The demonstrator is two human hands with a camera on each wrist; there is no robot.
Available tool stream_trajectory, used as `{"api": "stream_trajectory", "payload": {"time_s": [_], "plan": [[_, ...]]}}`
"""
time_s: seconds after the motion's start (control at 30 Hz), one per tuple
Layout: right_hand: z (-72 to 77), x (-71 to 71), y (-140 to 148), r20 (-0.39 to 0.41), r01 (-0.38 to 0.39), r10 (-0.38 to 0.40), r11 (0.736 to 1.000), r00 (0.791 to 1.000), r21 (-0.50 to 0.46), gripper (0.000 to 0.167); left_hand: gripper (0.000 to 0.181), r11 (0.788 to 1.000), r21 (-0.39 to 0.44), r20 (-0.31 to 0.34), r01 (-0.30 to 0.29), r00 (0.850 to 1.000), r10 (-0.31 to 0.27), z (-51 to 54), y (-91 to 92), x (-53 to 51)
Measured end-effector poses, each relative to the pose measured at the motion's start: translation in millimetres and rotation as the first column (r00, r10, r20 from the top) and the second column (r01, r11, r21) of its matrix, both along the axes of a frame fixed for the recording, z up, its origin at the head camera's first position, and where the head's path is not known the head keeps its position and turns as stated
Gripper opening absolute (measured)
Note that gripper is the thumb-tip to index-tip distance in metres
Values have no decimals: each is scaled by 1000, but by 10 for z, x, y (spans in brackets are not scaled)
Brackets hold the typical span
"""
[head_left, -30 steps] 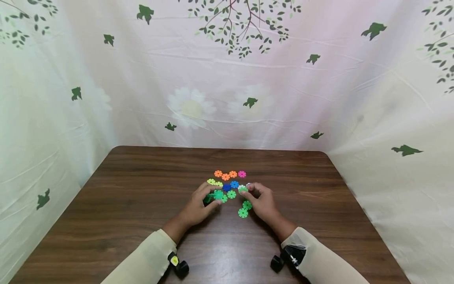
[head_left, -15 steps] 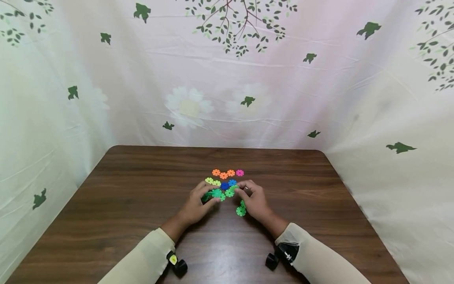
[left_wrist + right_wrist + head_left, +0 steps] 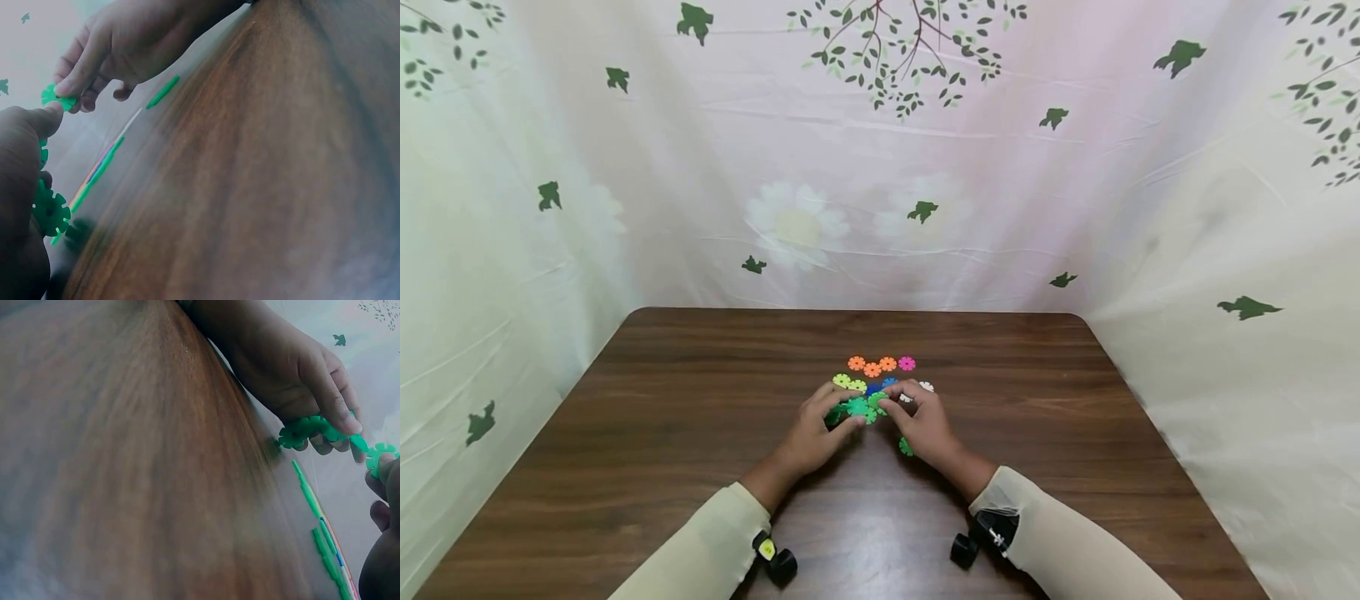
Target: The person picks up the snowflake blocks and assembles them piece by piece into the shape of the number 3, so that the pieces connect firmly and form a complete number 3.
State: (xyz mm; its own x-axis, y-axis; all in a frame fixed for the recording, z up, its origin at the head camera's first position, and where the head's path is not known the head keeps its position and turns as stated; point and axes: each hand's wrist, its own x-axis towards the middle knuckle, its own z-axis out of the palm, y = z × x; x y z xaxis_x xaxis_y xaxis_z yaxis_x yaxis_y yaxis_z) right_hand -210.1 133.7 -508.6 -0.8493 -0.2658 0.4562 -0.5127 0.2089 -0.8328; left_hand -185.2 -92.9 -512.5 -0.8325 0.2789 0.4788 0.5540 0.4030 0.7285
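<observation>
Between thumb and fingers, the left hand (image 3: 811, 433) holds a joined group of green notched discs (image 3: 857, 407); in the right wrist view this green chain (image 3: 306, 430) hangs along the left hand's fingers (image 3: 294, 375). The right hand (image 3: 931, 425) pinches one green disc (image 3: 877, 402) by its edge, close beside the group. That pinched disc (image 3: 59, 97) also shows in the left wrist view, near the left thumb. Whether the disc touches the group, I cannot tell.
Behind the hands lie orange discs (image 3: 872, 370), a pink disc (image 3: 907, 363), yellow discs (image 3: 842, 380) and blue ones (image 3: 889, 382). A white disc (image 3: 927, 387) is beyond the right hand, and a green disc (image 3: 906, 447) lies by its wrist on the brown table (image 3: 715, 358).
The right hand has moved left with its green disc, from beside the white discs to the left hand's green group. The left hand keeps its hold and has barely moved.
</observation>
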Motion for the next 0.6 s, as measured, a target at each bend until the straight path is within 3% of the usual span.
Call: {"api": "stream_trajectory", "payload": {"time_s": [0.37, 0.6], "plan": [[20, 23, 10, -16, -14, 15, 999, 1000, 51, 5, 36, 1000, -8, -31, -11, 999, 11, 53, 8, 15], [11, 60, 17, -24, -21, 22, 999, 999, 48, 3, 33, 1000, -23, -19, 3, 1000, -3, 33, 25, 32]]}}
